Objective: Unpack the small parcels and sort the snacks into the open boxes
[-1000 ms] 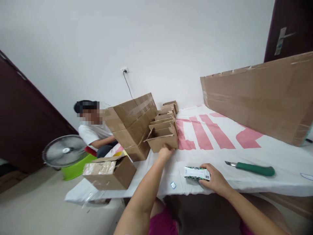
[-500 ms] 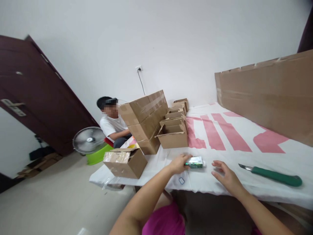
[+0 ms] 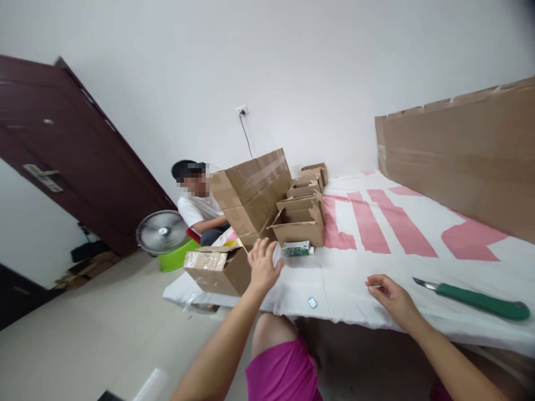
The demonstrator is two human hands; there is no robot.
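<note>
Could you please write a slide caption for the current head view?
Open left hand near a small green-and-white box, right hand beside a green-handled knife.

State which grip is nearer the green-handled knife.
Right. The right grip is just left of the knife; the left grip is much farther left, near the taped box.

One knife (image 3: pixel 480 300), one small carton (image 3: pixel 296 249), two hands (image 3: pixel 262 268)

There are at least four open boxes (image 3: pixel 298 235) and at least three closed boxes (image 3: pixel 246 189), overlap hiding the exact totals. The count also gives one partly closed box (image 3: pixel 215 280), one large cardboard panel (image 3: pixel 455 161), one tiny blue-edged piece (image 3: pixel 312 302), one fan (image 3: pixel 161 233), one co-worker (image 3: pixel 198 210) and one wall socket (image 3: pixel 241 110).
</note>
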